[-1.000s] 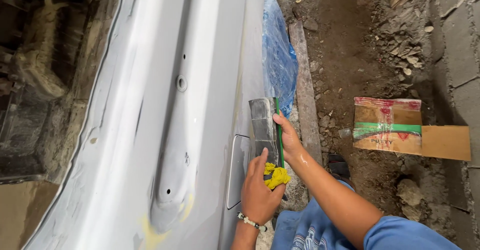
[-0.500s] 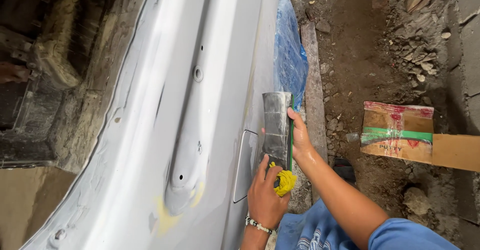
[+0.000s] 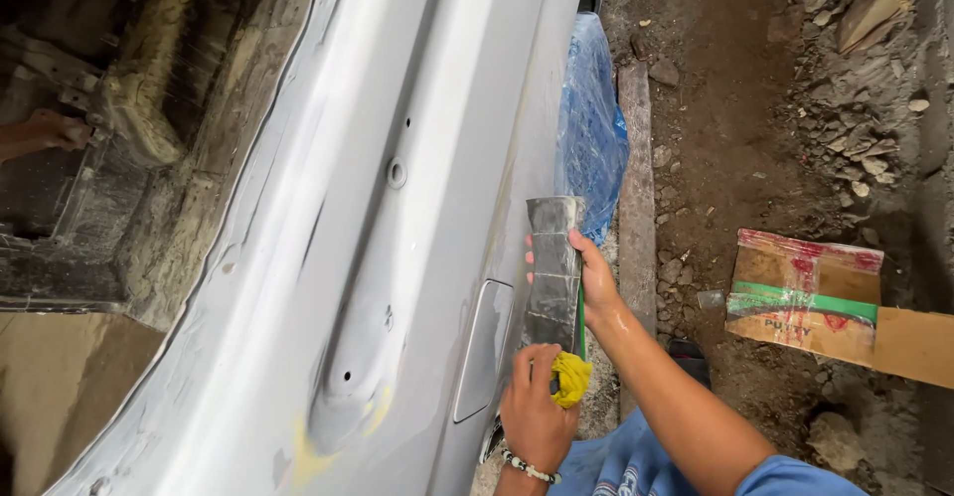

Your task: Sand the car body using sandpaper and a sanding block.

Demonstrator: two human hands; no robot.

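Since the earlier frame, both hands and the sanding block (image 3: 553, 272) have shifted slightly along the grey primed car body panel (image 3: 397, 208). Right hand (image 3: 596, 282): fingers wrapped around the block's upper half, pressing it flat against the panel beside the fuel filler flap (image 3: 484, 349). Left hand (image 3: 535, 412): fingers closed on the block's lower end and a yellow cloth (image 3: 571, 379). Blue plastic sheet (image 3: 591, 128) beyond; cardboard box (image 3: 805, 297) on dirt floor (image 3: 735, 138).
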